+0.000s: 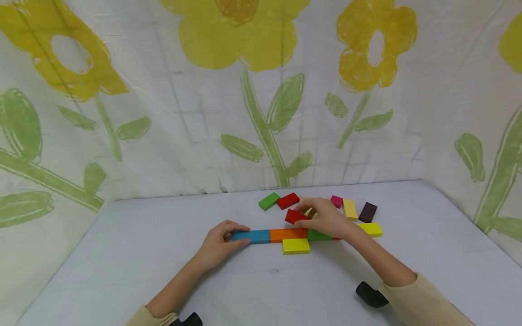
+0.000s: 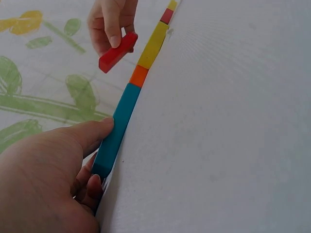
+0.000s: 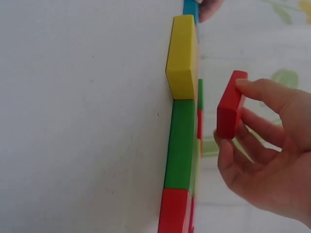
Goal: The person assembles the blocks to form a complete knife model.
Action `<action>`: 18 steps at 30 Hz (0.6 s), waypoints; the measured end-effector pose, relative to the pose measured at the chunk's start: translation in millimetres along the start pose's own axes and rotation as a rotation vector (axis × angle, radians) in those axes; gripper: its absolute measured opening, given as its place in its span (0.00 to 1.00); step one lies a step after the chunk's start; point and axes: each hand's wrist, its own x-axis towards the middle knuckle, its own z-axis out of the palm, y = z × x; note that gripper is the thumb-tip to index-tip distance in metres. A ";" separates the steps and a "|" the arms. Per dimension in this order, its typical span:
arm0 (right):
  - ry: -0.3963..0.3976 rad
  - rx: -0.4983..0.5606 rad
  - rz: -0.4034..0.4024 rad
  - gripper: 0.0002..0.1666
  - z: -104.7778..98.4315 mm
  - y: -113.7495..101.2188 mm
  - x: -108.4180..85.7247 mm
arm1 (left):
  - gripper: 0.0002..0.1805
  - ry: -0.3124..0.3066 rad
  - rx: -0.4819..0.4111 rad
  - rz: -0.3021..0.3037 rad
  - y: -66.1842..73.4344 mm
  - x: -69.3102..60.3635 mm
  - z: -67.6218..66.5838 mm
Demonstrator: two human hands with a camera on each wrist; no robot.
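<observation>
My left hand [image 1: 222, 242] pinches the left end of a blue block [image 1: 258, 236], thumb on its near side and fingers at the far side. That block starts a row lying on the table: an orange block [image 1: 287, 234], a green block [image 1: 319, 235], a red one [image 3: 175, 208] partly hidden by my right arm, and a yellow block [image 1: 371, 229] at the right end. Against the row's near side lies another yellow block [image 1: 296, 246]. Just behind the row, my right hand [image 1: 328, 217] holds a red block [image 3: 232, 104] between thumb and fingers, raised off the table.
Behind the row lie loose blocks: green [image 1: 269, 201], red [image 1: 288, 201], pink [image 1: 336, 201], pale yellow [image 1: 350, 210] and dark brown [image 1: 368, 212]. My right hand partly covers others. A flower-printed cloth [image 1: 183, 136] hangs along the back edge of the white table [image 1: 122, 253].
</observation>
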 end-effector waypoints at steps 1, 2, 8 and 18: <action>-0.001 -0.001 -0.012 0.18 -0.8 -0.5 -2.6 | 0.14 -0.001 -0.002 0.000 0.0 0.0 0.0; -0.003 0.002 -0.021 0.18 -1.4 -1.0 -5.1 | 0.14 -0.001 -0.002 0.000 0.0 0.0 0.1; -0.028 0.033 -0.014 0.20 -1.2 -3.8 -19.8 | 0.14 0.000 -0.006 0.006 0.4 -0.1 0.2; -0.079 0.077 -0.030 0.18 3.1 -7.8 -39.2 | 0.14 0.000 -0.011 0.004 1.5 -0.4 -0.2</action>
